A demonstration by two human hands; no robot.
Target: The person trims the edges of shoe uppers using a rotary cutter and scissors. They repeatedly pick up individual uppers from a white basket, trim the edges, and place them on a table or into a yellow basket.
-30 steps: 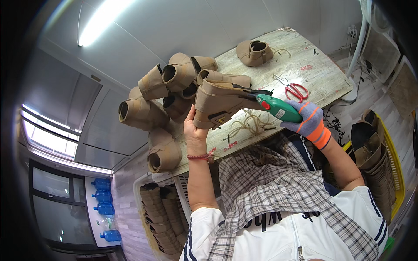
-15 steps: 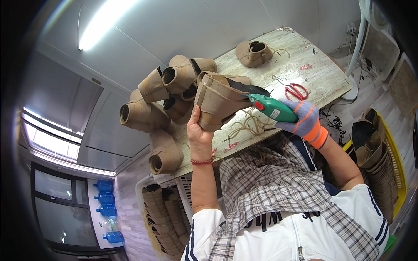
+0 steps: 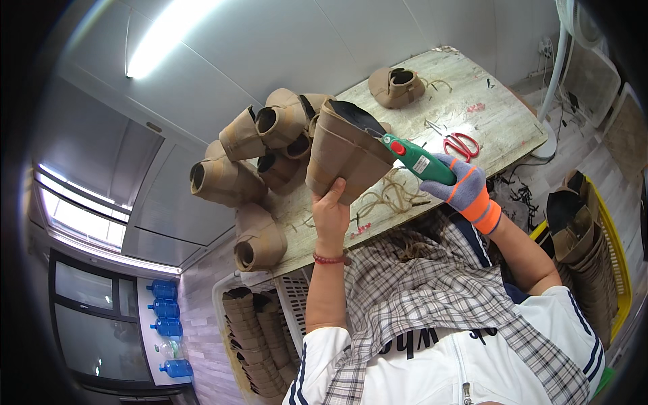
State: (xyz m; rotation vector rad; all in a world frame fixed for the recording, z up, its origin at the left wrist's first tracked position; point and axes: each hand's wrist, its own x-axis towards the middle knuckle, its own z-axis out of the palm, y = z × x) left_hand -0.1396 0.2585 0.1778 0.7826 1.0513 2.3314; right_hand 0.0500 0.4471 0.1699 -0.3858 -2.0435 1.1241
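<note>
My bare left hand (image 3: pixel 331 209), a red bead bracelet at its wrist, grips a tan shoe upper (image 3: pixel 344 152) by its lower edge. The piece is tilted, and its black lining shows at the top. In a grey and orange glove, my right hand (image 3: pixel 462 185) is wrapped round a green handheld power tool (image 3: pixel 420 160) with a red button. Its tip meets the upper's right edge; the small working end is hard to make out. Red-handled scissors (image 3: pixel 460 145) lie on the table beyond the tool.
More tan uppers (image 3: pixel 233 182) are heaped at the table's left, and one upper (image 3: pixel 396 88) sits at the far side. Loose cord (image 3: pixel 391 196) lies on the worn table (image 3: pixel 499 121). A white basket (image 3: pixel 293 304) and a yellow basket (image 3: pixel 624 297) hold stacked uppers. A pole (image 3: pixel 557 81) stands right.
My left hand has turned the upper, so its broad outer side and black lining now show. The tool has shifted slightly left and up with my right hand, staying at the upper's edge.
</note>
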